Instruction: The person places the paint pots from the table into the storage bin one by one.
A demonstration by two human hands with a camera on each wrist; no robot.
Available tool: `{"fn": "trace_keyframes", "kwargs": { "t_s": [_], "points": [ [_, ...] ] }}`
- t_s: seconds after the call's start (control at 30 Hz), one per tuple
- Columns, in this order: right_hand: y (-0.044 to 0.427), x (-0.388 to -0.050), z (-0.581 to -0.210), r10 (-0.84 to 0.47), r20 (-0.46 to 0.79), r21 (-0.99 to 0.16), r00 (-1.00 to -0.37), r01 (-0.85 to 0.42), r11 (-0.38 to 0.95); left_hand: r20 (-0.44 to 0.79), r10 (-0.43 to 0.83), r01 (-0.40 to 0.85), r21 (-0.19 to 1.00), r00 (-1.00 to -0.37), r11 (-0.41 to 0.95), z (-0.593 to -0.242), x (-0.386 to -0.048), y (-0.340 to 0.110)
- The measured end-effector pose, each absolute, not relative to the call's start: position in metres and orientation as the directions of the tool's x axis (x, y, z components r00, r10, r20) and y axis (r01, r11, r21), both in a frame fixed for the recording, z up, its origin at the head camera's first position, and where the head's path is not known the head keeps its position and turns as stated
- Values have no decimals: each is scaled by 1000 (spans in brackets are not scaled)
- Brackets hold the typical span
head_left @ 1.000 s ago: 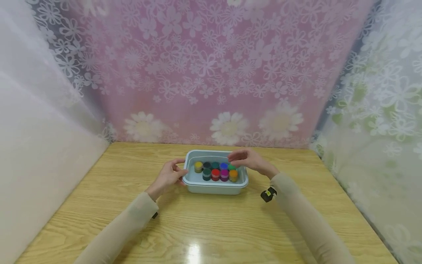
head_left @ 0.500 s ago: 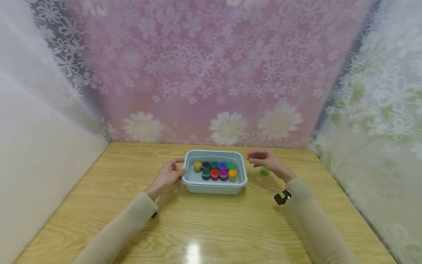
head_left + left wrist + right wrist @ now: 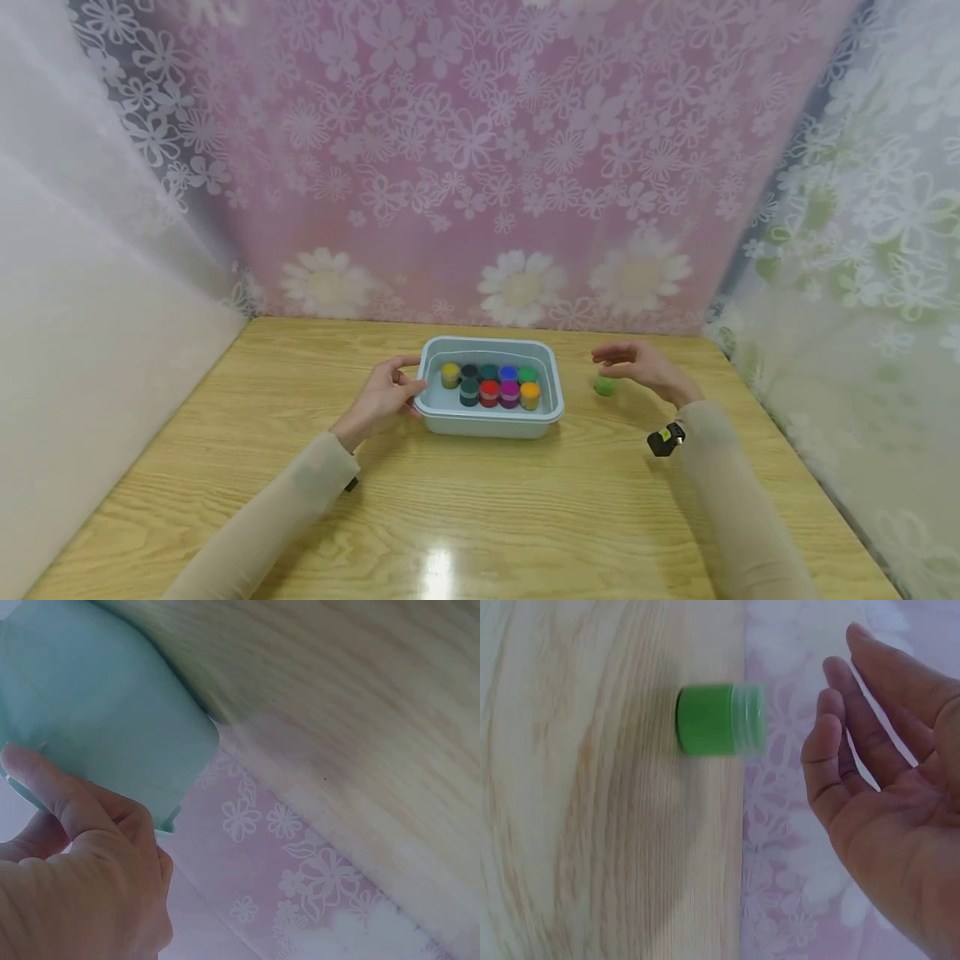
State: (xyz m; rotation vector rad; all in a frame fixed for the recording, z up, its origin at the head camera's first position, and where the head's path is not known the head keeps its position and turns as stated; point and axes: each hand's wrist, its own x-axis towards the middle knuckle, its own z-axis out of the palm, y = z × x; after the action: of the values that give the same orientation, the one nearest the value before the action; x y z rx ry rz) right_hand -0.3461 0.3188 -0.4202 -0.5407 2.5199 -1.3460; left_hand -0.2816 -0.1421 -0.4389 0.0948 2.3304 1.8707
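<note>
My left hand [image 3: 381,398] grips the left rim of a pale blue plastic tub [image 3: 487,427], thumb over the edge; in the left wrist view the fingers lie against the tub's outer wall [image 3: 112,712]. To the right of the tub, a light green paint jar [image 3: 604,387] stands upright on the table. My right hand [image 3: 643,368] hovers just over that jar, partly covering it in the head view. In the right wrist view the fingers are loosely bent, apart from the clear-lidded jar [image 3: 709,720], and hold nothing.
Inside the tub stand several paint jars in two rows, among them a yellow [image 3: 450,375], a red [image 3: 489,393], a magenta [image 3: 509,394] and an orange one [image 3: 529,396]. A floral curtain [image 3: 450,167] hangs behind the wooden table [image 3: 480,500].
My right hand has moved rightward from above the tub to above the light green jar, which was hidden at first. The left hand has stayed on the tub's rim.
</note>
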Motion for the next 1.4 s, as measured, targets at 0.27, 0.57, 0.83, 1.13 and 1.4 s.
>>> {"fn": "trace_keyframes", "kwargs": {
  "t_s": [0.27,0.57,0.83,1.13,1.4],
  "points": [
    [325,-351,-425,-410,-62,-771,-910,-217,599,-82,132,-49,972,-988,230,-436,-279,-142],
    [328,-353,-434,-422,-96,-752,-902,-212,625,-83,138,-50,972,-987,228,-436,-280,-142],
    [327,-354,-437,-443,-98,-727,-891,-240,643,-91,130,-60,972,-987,229,-434,-278,-141],
    [325,-353,-439,-413,-121,-720,-903,-207,663,-86,128,-54,970,-988,236,-434,-278,-141],
    [322,-349,-432,-403,-128,-742,-906,-182,645,-89,125,-59,971,-988,230,-436,-279,-141]
  ]
}}
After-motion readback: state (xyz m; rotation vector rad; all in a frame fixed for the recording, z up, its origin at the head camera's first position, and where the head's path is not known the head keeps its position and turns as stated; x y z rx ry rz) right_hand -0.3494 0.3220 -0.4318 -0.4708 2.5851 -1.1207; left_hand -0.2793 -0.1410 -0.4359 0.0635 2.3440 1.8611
